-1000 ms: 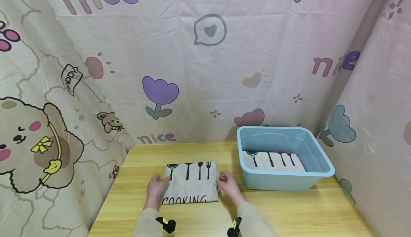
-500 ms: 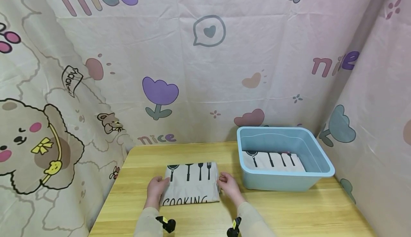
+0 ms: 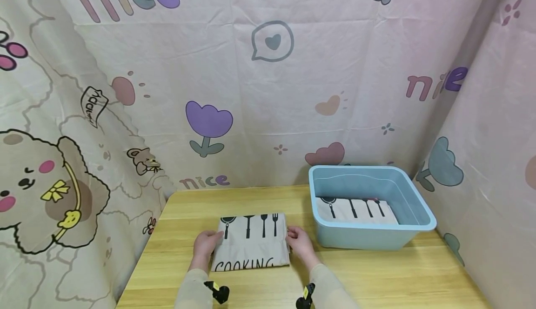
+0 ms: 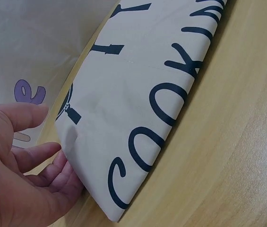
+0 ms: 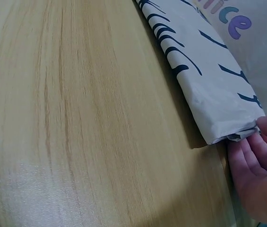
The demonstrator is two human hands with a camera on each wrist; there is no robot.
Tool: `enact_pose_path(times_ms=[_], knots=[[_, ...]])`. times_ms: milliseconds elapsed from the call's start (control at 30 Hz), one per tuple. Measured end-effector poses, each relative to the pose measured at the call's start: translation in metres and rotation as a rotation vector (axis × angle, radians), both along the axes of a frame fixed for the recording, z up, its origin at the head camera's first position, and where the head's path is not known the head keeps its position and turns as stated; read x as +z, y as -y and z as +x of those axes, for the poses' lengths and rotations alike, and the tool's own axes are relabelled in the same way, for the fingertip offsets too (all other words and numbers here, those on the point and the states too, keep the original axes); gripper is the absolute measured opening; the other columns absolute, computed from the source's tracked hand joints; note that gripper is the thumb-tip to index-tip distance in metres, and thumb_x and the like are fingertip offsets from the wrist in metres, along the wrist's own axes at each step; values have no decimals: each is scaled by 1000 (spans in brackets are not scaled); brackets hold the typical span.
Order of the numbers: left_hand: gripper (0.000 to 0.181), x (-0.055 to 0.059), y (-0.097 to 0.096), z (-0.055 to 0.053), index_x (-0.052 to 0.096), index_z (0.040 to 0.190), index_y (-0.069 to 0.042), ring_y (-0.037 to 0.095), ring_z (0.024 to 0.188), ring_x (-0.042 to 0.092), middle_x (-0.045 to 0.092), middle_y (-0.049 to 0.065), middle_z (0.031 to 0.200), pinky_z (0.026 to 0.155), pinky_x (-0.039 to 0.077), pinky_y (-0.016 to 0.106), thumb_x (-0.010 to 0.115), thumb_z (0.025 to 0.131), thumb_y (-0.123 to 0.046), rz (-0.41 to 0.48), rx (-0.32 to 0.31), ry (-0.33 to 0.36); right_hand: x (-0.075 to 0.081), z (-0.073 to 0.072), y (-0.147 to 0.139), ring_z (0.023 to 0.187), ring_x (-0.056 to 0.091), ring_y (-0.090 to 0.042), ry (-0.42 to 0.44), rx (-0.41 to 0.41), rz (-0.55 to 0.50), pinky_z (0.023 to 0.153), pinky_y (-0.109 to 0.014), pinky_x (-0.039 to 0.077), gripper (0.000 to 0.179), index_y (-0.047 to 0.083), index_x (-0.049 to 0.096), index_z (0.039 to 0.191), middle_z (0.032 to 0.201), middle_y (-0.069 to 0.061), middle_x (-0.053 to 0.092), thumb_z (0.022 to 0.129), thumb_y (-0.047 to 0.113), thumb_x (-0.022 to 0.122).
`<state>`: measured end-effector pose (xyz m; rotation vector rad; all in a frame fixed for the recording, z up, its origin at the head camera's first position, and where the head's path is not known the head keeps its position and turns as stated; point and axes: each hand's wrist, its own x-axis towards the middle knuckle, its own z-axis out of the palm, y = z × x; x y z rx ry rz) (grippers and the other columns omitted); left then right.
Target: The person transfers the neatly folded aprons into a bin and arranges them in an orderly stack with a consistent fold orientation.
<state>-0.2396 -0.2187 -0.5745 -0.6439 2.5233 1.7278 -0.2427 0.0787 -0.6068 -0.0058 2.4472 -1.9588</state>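
A folded white cloth (image 3: 251, 244), printed with dark kitchen utensils and the word COOKING, lies on the wooden table between both hands. At its left side is my left hand (image 3: 205, 245); the left wrist view shows its fingertips against the cloth's edge, with the topmost digit standing off the fabric. My right hand (image 3: 300, 242) pinches the right edge, thumb on top and fingers beneath in the right wrist view. Layers of the fold show at that corner.
A light blue plastic bin (image 3: 364, 237) stands at the back right of the table (image 3: 184, 206). Inside it lies another folded cloth (image 3: 356, 209) with a similar print. A patterned curtain (image 3: 272, 90) hangs behind and at both sides.
The folded cloth has shifted slightly right and toward the person, its right edge tilting a little. Both hands have moved slightly along with it. The bin stays put.
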Motion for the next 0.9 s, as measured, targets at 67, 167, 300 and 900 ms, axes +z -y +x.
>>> enact_pose_path(times_ms=[67, 167, 300, 900], knots=[[47, 0, 0, 0, 53, 121, 18, 44, 107, 54, 56, 34, 119, 95, 45, 56, 65, 93, -18, 0, 5, 1, 0, 0, 0, 102, 61, -41, -2, -4, -7, 87, -45, 54, 38, -22, 52, 122, 106, -30, 64, 89, -6, 60], [45, 0, -1, 0, 55, 119, 18, 44, 106, 55, 57, 33, 118, 93, 46, 55, 64, 93, -16, -4, 8, 0, -1, 1, 1, 100, 62, -39, -13, -6, -21, 85, -41, 55, 36, -23, 53, 120, 104, -29, 64, 88, -6, 60], [44, 2, -1, 0, 55, 119, 17, 43, 105, 56, 57, 33, 118, 93, 47, 54, 64, 93, -16, -4, 6, 16, 0, 1, 1, 98, 62, -38, -13, -10, -40, 83, -37, 55, 36, -23, 54, 118, 103, -29, 64, 87, -7, 61], [44, -5, -1, -3, 53, 123, 17, 46, 111, 53, 54, 35, 122, 96, 44, 56, 60, 95, -17, 10, -9, 48, -2, 1, 0, 96, 61, -30, 31, -12, -103, 82, -38, 54, 35, -22, 55, 118, 104, -28, 63, 86, -8, 60]])
